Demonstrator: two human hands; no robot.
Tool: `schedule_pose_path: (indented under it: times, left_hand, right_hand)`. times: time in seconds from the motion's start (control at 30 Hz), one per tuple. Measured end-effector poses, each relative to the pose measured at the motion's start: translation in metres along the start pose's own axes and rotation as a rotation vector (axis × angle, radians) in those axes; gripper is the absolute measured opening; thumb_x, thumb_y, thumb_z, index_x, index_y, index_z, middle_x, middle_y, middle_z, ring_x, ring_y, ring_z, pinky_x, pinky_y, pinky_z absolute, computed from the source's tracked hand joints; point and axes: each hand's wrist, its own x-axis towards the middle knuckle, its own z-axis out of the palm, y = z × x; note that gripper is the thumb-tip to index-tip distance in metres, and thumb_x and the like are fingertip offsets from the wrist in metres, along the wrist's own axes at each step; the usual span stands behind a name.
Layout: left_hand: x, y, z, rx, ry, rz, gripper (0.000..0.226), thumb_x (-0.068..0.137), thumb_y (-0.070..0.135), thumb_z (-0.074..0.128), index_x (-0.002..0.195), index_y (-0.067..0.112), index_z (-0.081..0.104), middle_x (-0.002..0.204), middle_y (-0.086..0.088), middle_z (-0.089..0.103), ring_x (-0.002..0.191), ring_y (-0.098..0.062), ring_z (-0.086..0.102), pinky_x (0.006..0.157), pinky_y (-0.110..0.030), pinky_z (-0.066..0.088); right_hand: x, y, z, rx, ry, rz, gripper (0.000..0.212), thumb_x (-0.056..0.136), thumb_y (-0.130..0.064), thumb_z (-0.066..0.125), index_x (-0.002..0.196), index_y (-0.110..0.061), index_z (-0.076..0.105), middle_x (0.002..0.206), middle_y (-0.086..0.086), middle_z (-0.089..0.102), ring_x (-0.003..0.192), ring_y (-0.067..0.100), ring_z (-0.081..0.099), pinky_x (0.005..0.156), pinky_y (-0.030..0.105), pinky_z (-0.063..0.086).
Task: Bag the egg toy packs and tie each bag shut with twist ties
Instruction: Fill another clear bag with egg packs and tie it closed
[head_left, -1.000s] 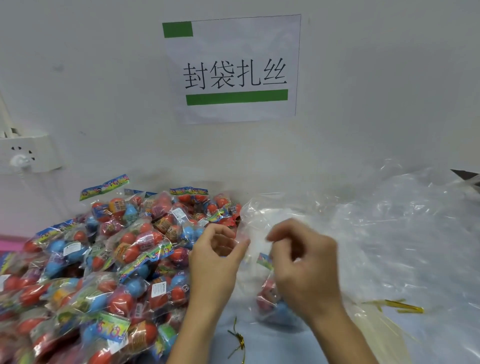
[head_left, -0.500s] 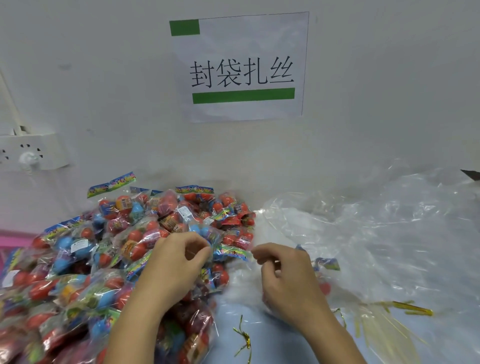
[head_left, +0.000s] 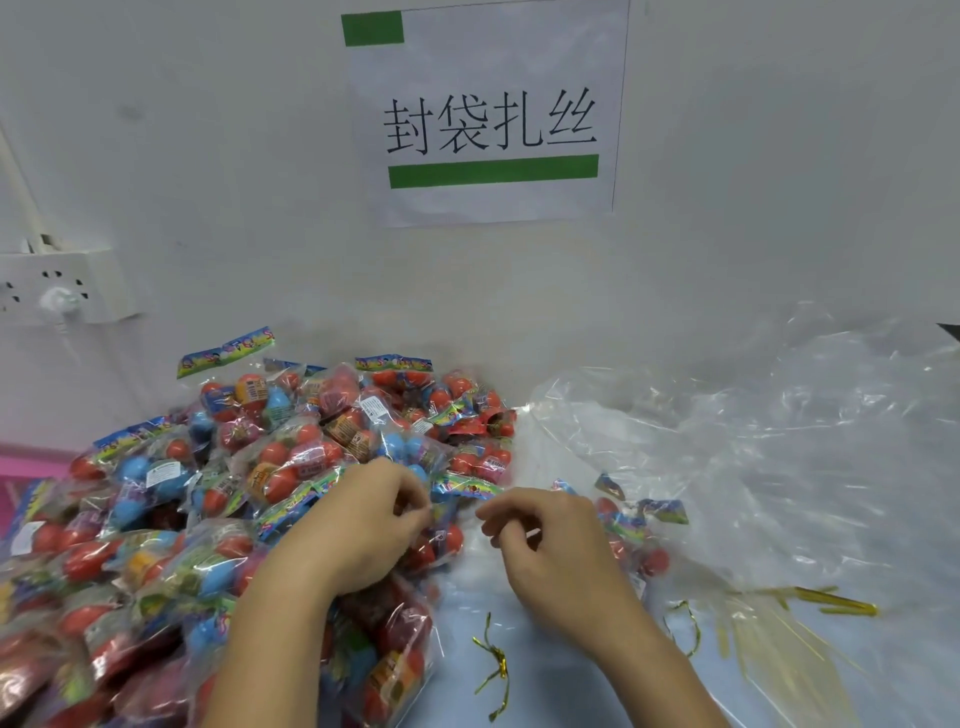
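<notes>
Both hands work close together at the middle of the bench, and the grip of each is narrow: the left hand curls its fingers with thumb and forefinger nearly pinched, resting on the heap of egg toy packs, while the right hand curls the same way just beside it, fingertips turned toward the left hand; whether either grip actually pinches plastic or a tie I cannot tell. That heap fills the left half of the bench, each small clear pack holding red, blue and orange eggs under a coloured header card, the packs lying at every angle with no common direction. Right of the hands, a clear bag lies on its side and holds a few packs, red eggs and header cards showing through the film; its long axis seems to run from the hands out to the right, though the film is too crumpled to be sure. Behind it spreads a mound of loose clear plastic bags. One twisted gold twist tie lies near the front edge, roughly upright in view, and a bundle of straight gold ties lies farther right, pointing left to right. A paper sign hangs on the wall above.
</notes>
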Motion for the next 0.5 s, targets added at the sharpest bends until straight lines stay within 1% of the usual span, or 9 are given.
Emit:
schedule_pose_path:
  times: [0.03, 0.1, 0.17, 0.2, 0.27, 0.33, 0.4, 0.43, 0.5]
  left_hand:
    - [0.001, 0.002, -0.001, -0.049, 0.045, 0.017, 0.020, 0.098, 0.025, 0.059, 0.083, 0.020, 0.071, 0.081, 0.004, 0.070, 0.076, -0.013, 0.065, 0.071, -0.034, 0.055]
    - [0.001, 0.009, -0.002, -0.174, 0.152, 0.067, 0.021, 0.098, 0.027, 0.059, 0.081, 0.022, 0.070, 0.074, 0.008, 0.068, 0.066, -0.006, 0.062, 0.063, -0.030, 0.052]
    - [0.004, 0.018, -0.002, -0.314, 0.293, 0.118, 0.018, 0.098, 0.023, 0.060, 0.083, 0.024, 0.071, 0.077, 0.009, 0.070, 0.070, -0.005, 0.064, 0.064, -0.026, 0.053]
    - [0.005, 0.022, -0.001, -0.376, 0.356, 0.141, 0.018, 0.097, 0.021, 0.060, 0.083, 0.024, 0.071, 0.078, 0.009, 0.070, 0.072, -0.004, 0.065, 0.063, -0.022, 0.053]
    - [0.006, 0.030, 0.003, -0.453, 0.432, 0.168, 0.018, 0.096, 0.018, 0.062, 0.082, 0.027, 0.071, 0.081, 0.013, 0.070, 0.075, 0.001, 0.063, 0.061, -0.010, 0.047]
    - [0.006, 0.036, 0.007, -0.461, 0.456, 0.173, 0.020, 0.093, 0.016, 0.064, 0.084, 0.033, 0.070, 0.088, 0.016, 0.068, 0.082, 0.005, 0.061, 0.065, -0.006, 0.044]
    - [0.007, 0.040, 0.012, -0.472, 0.422, 0.189, 0.024, 0.090, 0.012, 0.066, 0.085, 0.035, 0.071, 0.092, 0.015, 0.066, 0.085, 0.002, 0.060, 0.072, -0.005, 0.044]
    - [0.008, 0.041, 0.014, -0.483, 0.381, 0.194, 0.023, 0.089, 0.011, 0.068, 0.085, 0.034, 0.072, 0.092, 0.014, 0.066, 0.085, 0.000, 0.061, 0.076, -0.008, 0.046]
    - [0.008, 0.041, 0.017, -0.469, 0.309, 0.197, 0.016, 0.087, 0.014, 0.072, 0.085, 0.030, 0.076, 0.092, 0.013, 0.067, 0.089, -0.002, 0.063, 0.079, -0.017, 0.050]
  right_hand:
    - [0.000, -0.001, 0.000, 0.014, -0.002, 0.013, 0.035, 0.082, -0.019, 0.043, 0.085, -0.033, 0.075, 0.073, -0.020, 0.069, 0.077, 0.002, 0.068, 0.068, 0.016, 0.054]
    - [0.000, -0.003, 0.001, 0.046, -0.009, 0.048, 0.034, 0.086, -0.016, 0.044, 0.080, -0.039, 0.069, 0.072, -0.013, 0.071, 0.069, 0.010, 0.070, 0.064, 0.025, 0.057]
    - [0.000, -0.004, 0.002, 0.107, -0.011, 0.096, 0.038, 0.093, -0.011, 0.045, 0.082, -0.039, 0.068, 0.072, -0.009, 0.071, 0.065, 0.009, 0.071, 0.058, 0.023, 0.055]
    - [0.000, -0.004, 0.002, 0.142, -0.009, 0.115, 0.037, 0.095, -0.010, 0.046, 0.085, -0.038, 0.068, 0.072, -0.007, 0.071, 0.065, 0.008, 0.072, 0.058, 0.020, 0.053]
    - [0.000, -0.005, 0.002, 0.203, 0.006, 0.132, 0.032, 0.097, -0.010, 0.048, 0.090, -0.033, 0.068, 0.072, 0.000, 0.070, 0.061, 0.007, 0.070, 0.056, 0.017, 0.051]
    - [0.002, -0.005, 0.003, 0.249, 0.032, 0.142, 0.024, 0.097, -0.011, 0.051, 0.094, -0.027, 0.068, 0.068, 0.001, 0.069, 0.057, 0.006, 0.067, 0.055, 0.017, 0.049]
    - [0.004, -0.008, 0.002, 0.350, 0.046, 0.176, 0.023, 0.100, -0.015, 0.050, 0.093, -0.022, 0.070, 0.071, -0.001, 0.071, 0.062, 0.010, 0.070, 0.056, 0.019, 0.050]
    - [0.005, -0.009, 0.001, 0.434, 0.039, 0.210, 0.027, 0.103, -0.019, 0.048, 0.091, -0.021, 0.072, 0.076, 0.000, 0.074, 0.068, 0.014, 0.073, 0.058, 0.020, 0.052]
    - [0.007, -0.013, 0.000, 0.635, 0.002, 0.305, 0.045, 0.108, -0.033, 0.039, 0.086, -0.018, 0.076, 0.085, 0.006, 0.078, 0.080, 0.021, 0.076, 0.062, 0.025, 0.056]
